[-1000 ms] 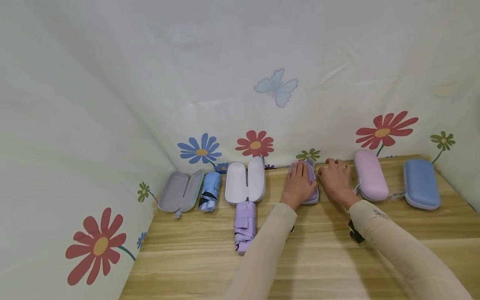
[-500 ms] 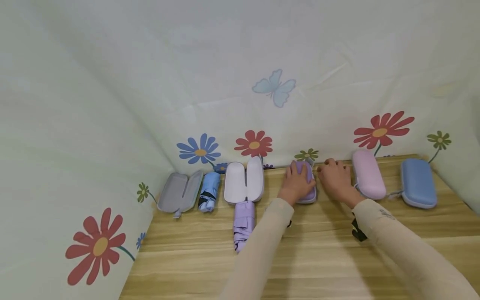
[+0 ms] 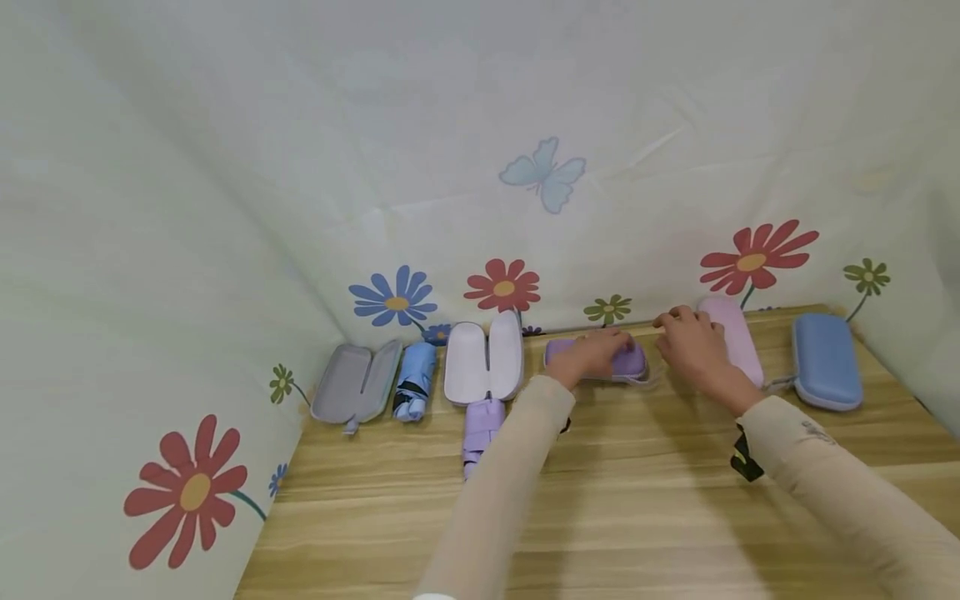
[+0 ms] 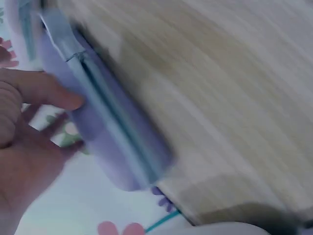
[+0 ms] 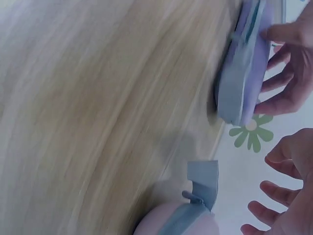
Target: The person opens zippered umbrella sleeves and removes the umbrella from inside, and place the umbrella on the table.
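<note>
My left hand (image 3: 596,354) grips a purple zippered hard case (image 3: 633,365), which lies crosswise at the table's back edge. In the left wrist view its thumb (image 4: 68,98) presses on the case beside the zip, with the other fingers on the far side. To the right, my right hand (image 3: 693,346) hovers with fingers loosely bent and holds nothing. Behind it is a pink hard case (image 3: 738,346), partly hidden by that hand. The grey pull strap (image 5: 203,181) of the pink case shows in the right wrist view.
A blue hard case (image 3: 827,362) lies at the far right. Leftward are an open white-lined case (image 3: 467,364), a folded lilac umbrella (image 3: 482,425), a folded blue umbrella (image 3: 415,379) and an open grey case (image 3: 341,387). A flower-print curtain (image 3: 420,208) stands behind the wooden table (image 3: 630,500).
The left hand has turned the purple case from lengthwise to crosswise, changing from lying flat on it to gripping it. The right hand has shifted slightly right, over the pink case.
</note>
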